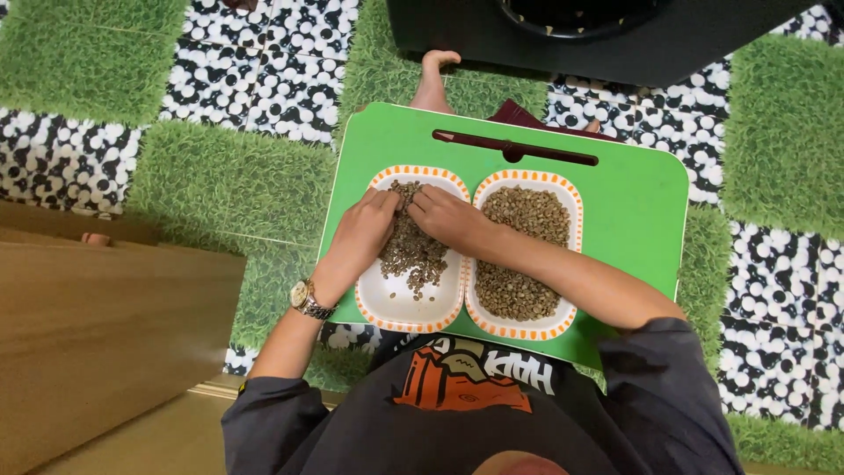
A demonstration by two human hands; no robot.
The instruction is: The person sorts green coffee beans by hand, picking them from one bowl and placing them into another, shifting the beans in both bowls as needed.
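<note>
Two white oval dishes with orange-dashed rims are set side by side on a green lap tray (633, 211) in the middle of the frame. The left dish (396, 303) is only partly covered by a loose scatter of small brownish beans (413, 255), while the right dish (563, 317) is filled almost edge to edge with the same kind of beans. Both hands are placed over the upper part of the left dish: the left hand (362, 230), with a wristwatch (305, 297) worn below it, is curled with fingertips lowered into the beans, and the right hand (446, 218) is brought in from the right, its fingers bent down onto the pile, touching the left fingertips. Whether any bean is pinched cannot be told. A dark slot (514, 148) is cut near the tray's top edge. Green and black-and-white mat squares (220, 176) are seen underneath, and a black box (615, 40) is at the upper edge.
</note>
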